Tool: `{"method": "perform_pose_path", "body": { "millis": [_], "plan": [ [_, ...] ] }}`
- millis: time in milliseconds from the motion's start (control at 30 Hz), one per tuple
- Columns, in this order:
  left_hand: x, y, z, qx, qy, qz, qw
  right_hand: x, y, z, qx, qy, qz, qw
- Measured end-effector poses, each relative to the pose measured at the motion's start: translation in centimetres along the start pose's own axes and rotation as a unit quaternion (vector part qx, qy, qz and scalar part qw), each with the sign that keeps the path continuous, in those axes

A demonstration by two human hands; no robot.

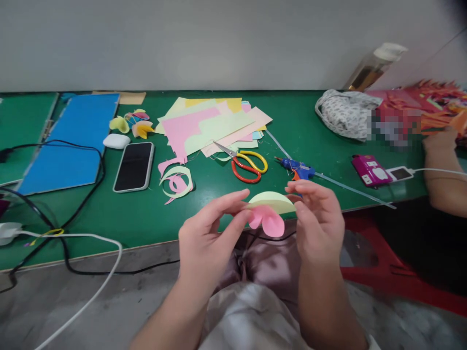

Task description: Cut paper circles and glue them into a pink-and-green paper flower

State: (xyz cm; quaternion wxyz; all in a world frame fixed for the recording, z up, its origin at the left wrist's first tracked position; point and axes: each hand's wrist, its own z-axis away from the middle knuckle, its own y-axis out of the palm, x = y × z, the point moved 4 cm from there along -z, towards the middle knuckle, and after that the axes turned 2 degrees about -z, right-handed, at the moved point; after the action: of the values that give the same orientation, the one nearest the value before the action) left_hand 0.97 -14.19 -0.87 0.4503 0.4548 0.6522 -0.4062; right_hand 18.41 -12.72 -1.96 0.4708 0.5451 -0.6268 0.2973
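Note:
Over the table's front edge, my left hand (215, 223) pinches the left side of a small paper piece between thumb and fingers. That piece has a pale green rounded part (272, 199) above and a pink petal-shaped part (272, 221) below. At its right end, my right hand (317, 221) closes thumb and fingers on the pale green edge. Just beyond my hands lie scissors (251, 165) with one red and one yellow handle. A blue glue gun (299, 169) with a long glue stick rests behind my right hand.
Coloured paper sheets (215, 121) are piled at the back, with cut scraps (177, 182) in front. A phone (134, 166), white earbud case (116, 141), paper flowers (134, 124) and blue board (73, 141) lie left, near cables. At right are a purple power adapter (370, 170) and another person's arm (447, 175).

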Motion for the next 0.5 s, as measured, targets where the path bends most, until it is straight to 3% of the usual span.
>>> {"method": "perform_pose_path", "body": {
  "millis": [133,267,500],
  "plan": [
    [-0.6,-0.1,0.2,-0.005,0.024,-0.038,0.999,2.4,0.1,0.2,-0.009,-0.076,0.076,0.994],
    [-0.7,0.0,0.3,-0.001,0.036,-0.051,0.998,3.3,0.6,0.3,0.043,-0.068,0.162,0.984],
    [-0.8,0.0,0.3,0.013,0.054,-0.05,0.997,3.4,1.0,0.5,0.074,-0.066,0.232,0.968]
  ]
}}
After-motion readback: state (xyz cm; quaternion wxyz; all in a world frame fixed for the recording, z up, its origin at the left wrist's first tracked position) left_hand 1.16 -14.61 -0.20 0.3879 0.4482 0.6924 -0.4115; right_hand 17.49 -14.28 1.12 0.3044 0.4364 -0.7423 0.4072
